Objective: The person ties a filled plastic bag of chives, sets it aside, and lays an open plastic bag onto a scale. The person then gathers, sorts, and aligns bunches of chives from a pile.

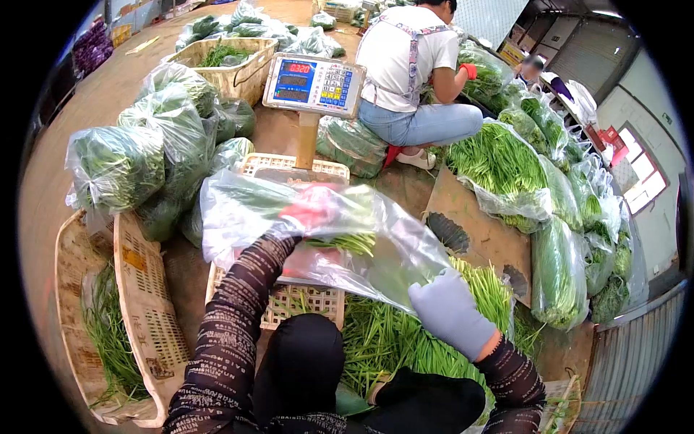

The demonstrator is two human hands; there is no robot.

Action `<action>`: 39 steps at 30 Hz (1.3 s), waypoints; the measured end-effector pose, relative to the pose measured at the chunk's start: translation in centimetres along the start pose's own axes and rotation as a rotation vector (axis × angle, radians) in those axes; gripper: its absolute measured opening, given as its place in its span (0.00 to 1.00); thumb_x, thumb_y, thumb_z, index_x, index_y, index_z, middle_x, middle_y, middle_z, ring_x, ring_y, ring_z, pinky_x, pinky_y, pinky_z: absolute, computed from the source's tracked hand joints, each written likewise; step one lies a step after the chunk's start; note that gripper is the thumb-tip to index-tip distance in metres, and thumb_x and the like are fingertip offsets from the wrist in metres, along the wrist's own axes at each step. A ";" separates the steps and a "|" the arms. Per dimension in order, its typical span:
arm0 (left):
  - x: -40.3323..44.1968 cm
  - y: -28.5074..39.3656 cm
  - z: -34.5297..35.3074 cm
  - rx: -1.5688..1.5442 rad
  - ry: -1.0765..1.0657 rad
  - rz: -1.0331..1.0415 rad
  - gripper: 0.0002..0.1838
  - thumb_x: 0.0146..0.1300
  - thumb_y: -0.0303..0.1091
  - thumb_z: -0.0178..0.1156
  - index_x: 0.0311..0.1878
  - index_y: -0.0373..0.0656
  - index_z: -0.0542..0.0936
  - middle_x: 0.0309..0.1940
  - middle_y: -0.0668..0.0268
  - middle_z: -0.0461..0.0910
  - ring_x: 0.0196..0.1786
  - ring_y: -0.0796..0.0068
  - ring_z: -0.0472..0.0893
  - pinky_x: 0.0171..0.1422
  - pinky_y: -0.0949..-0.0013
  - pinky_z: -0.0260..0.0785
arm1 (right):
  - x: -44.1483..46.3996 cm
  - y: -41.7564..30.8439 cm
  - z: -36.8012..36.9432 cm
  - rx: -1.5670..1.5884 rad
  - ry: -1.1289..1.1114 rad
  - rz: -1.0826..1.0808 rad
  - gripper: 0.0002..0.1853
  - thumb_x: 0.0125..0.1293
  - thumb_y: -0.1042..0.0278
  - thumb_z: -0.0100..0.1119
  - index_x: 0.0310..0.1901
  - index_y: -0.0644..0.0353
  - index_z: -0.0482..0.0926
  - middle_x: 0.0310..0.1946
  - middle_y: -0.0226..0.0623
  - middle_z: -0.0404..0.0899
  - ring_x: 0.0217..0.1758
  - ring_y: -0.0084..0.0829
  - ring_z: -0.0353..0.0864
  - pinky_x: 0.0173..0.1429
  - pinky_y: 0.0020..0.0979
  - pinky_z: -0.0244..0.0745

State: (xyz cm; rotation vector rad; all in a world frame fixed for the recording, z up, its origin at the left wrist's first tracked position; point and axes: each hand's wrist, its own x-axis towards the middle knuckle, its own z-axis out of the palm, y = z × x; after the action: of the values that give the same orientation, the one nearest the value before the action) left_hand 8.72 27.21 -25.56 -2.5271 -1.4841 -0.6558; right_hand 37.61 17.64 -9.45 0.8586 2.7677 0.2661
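Observation:
A clear plastic bag (405,239) is stretched over the scale's base in front of me. My right hand (452,311), in a grey glove, is closed on the bag's lower right edge. At the bag's left part, my left hand (309,206) shows as a blurred red glove behind the plastic. It appears closed around a bundle of long green stalks (350,242), which stick out to its right; the exact finger position is smeared. A digital scale (314,81) stands just beyond, its display reading 0.320. Loose green stalks (412,340) are heaped below the bag.
A slatted plastic crate (155,318) holds greens at left, beside stuffed plastic bags (173,123). Another crate (246,79) stands behind. A person (412,72) with a red glove sits ahead. Bagged greens (564,267) line the right side, near an open pile (499,163).

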 end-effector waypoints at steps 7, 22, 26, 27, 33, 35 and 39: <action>-0.8 -0.4 -0.1 0.042 0.065 -0.078 0.12 0.53 0.28 0.50 0.42 0.46 0.77 0.34 0.58 0.77 0.39 0.58 0.77 0.44 0.59 0.70 | 1.1 1.0 -0.6 -0.166 0.201 0.063 0.01 0.46 0.74 0.55 0.23 0.58 0.73 0.14 0.40 0.73 0.21 0.38 0.75 0.24 0.34 0.72; -3.4 5.4 0.0 -0.040 -0.219 -0.360 0.11 0.56 0.38 0.51 0.31 0.44 0.80 0.30 0.56 0.79 0.35 0.54 0.79 0.37 0.54 0.69 | -0.3 -1.9 1.2 -0.082 0.265 -0.217 0.07 0.48 0.71 0.53 0.31 0.61 0.73 0.14 0.31 0.70 0.23 0.33 0.76 0.45 0.38 0.73; -3.1 5.7 3.3 0.040 -0.297 -0.289 0.11 0.56 0.38 0.50 0.33 0.45 0.80 0.32 0.56 0.80 0.37 0.55 0.80 0.40 0.56 0.71 | -0.3 -2.0 2.2 -0.054 0.281 -0.179 0.07 0.49 0.72 0.53 0.31 0.61 0.74 0.14 0.32 0.71 0.23 0.33 0.76 0.46 0.38 0.72; -2.9 5.8 3.8 0.063 -0.303 -0.306 0.11 0.56 0.38 0.50 0.33 0.45 0.81 0.32 0.56 0.80 0.37 0.56 0.80 0.40 0.57 0.71 | -0.2 -1.9 2.3 -0.055 0.276 -0.173 0.07 0.49 0.72 0.53 0.31 0.61 0.74 0.14 0.32 0.71 0.23 0.33 0.76 0.46 0.38 0.72; -1.2 5.8 -4.4 -0.315 -0.571 -0.412 0.12 0.57 0.38 0.54 0.29 0.39 0.81 0.23 0.61 0.80 0.27 0.65 0.80 0.35 0.66 0.73 | 1.2 -0.4 1.7 -0.032 0.318 -0.103 0.01 0.48 0.72 0.53 0.24 0.58 0.72 0.16 0.32 0.73 0.27 0.34 0.77 0.41 0.37 0.74; -0.9 7.3 -9.4 -0.644 -0.480 -0.569 0.14 0.59 0.40 0.58 0.29 0.36 0.80 0.21 0.61 0.80 0.21 0.76 0.78 0.30 0.70 0.72 | 1.4 0.4 1.6 0.061 0.374 -0.114 0.02 0.50 0.71 0.55 0.27 0.57 0.74 0.19 0.32 0.74 0.28 0.35 0.77 0.42 0.37 0.72; -1.4 12.6 -15.5 -1.076 -0.677 -0.336 0.06 0.59 0.30 0.59 0.32 0.37 0.80 0.23 0.66 0.81 0.25 0.80 0.79 0.31 0.75 0.71 | -0.9 2.0 -0.9 0.738 0.611 -0.054 0.12 0.55 0.72 0.59 0.42 0.62 0.76 0.40 0.41 0.79 0.43 0.29 0.79 0.49 0.30 0.72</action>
State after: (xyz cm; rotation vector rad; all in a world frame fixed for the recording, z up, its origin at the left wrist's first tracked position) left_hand 14.32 14.59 -11.02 -3.5814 -2.2520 -0.8589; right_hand 39.14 18.61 -7.93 0.9622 3.5133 -0.6621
